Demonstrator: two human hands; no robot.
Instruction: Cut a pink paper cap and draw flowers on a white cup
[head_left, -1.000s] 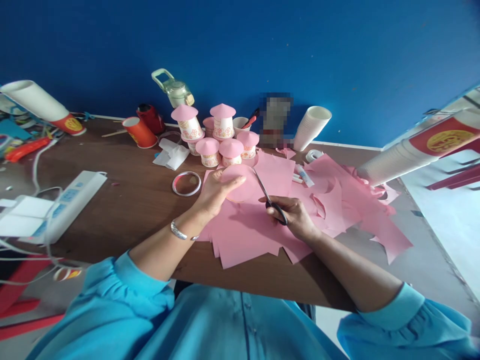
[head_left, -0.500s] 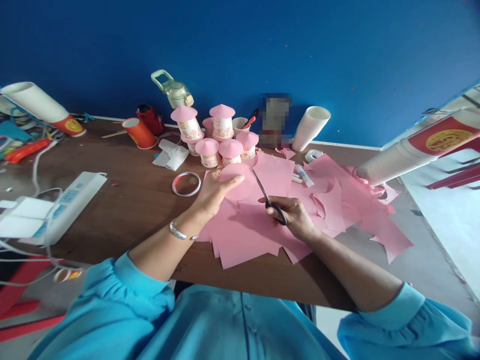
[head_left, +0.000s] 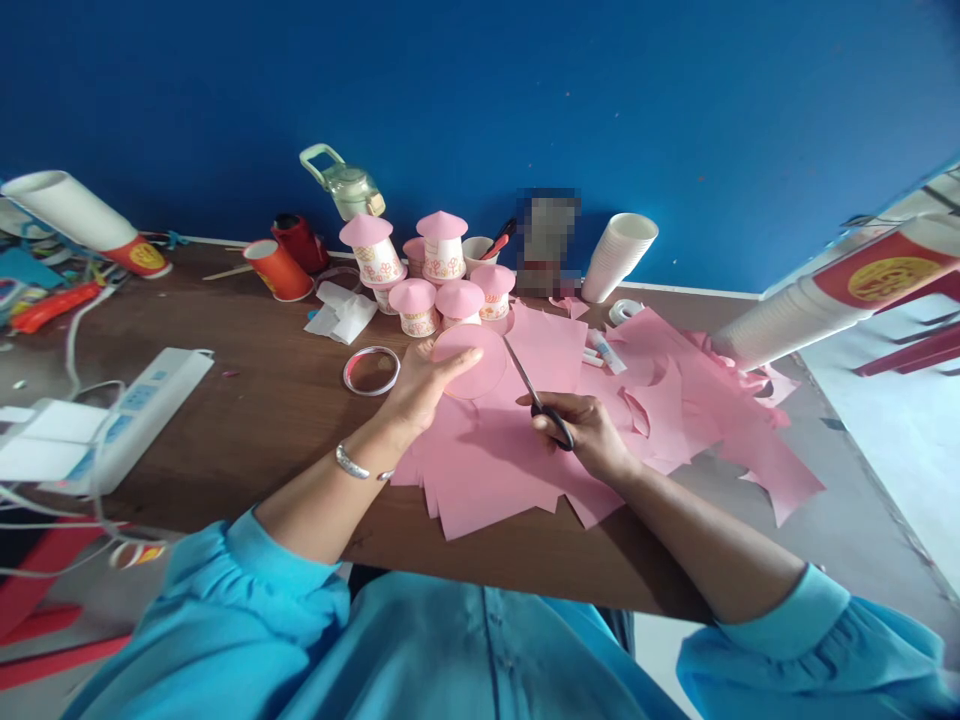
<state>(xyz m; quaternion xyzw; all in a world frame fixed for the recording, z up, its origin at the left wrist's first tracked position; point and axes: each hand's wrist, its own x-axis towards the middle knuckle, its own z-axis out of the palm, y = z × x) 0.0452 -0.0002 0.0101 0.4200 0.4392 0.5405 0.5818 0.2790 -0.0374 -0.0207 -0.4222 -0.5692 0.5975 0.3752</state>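
A round pink paper disc (head_left: pixel 480 372) is pinched in my left hand (head_left: pixel 420 385), thumb lying across its face. My right hand (head_left: pixel 589 432) grips black-handled scissors (head_left: pixel 553 422), their blades pointing up and left close to the disc's right edge; whether they touch it I cannot tell. Beneath both hands spreads a pile of pink paper sheets (head_left: pixel 495 490). Just beyond the disc stand several paper cups with pink cone roofs (head_left: pixel 416 305), some stacked two high.
Tape rolls (head_left: pixel 371 371) lie left of my hand. A glue stick (head_left: pixel 609 352) and pink offcuts (head_left: pixel 675 400) lie to the right. Stacked white cups (head_left: pixel 619 258) stand behind. A power strip (head_left: pixel 142 415) with cables is at left, an orange cup (head_left: pixel 277 270) at back left.
My left hand and the disc have shifted slightly to the left, a little away from the scissors. My right hand and the scissors have hardly moved.
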